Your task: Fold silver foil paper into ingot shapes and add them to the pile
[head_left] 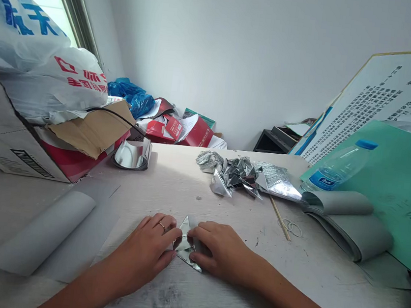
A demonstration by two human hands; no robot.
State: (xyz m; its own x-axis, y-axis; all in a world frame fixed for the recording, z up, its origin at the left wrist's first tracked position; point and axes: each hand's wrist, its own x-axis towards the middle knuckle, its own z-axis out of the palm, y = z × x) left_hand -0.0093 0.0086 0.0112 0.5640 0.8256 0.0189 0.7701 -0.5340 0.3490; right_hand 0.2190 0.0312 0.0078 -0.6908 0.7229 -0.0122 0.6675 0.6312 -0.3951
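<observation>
A small silver foil paper (185, 240), folded with a pointed top, lies on the whitish table between my two hands. My left hand (154, 244), with a ring on one finger, has its curled fingers on the paper's left edge. On the other side, my right hand (219, 249) pinches the right part of the paper between thumb and fingers. Parts of the paper are hidden under the fingers. Farther back lies a pile of folded silver foil pieces (238, 172).
A carton (16, 152) with plastic bags (44, 71) stands at left, by curled grey sheets (46, 230). Curled silver sheets (131, 155) lie behind. At right are a stick (280, 217), rubber bands (293, 227), a grey paper stack (353, 225), a water bottle (337, 166) and a green board (404, 196).
</observation>
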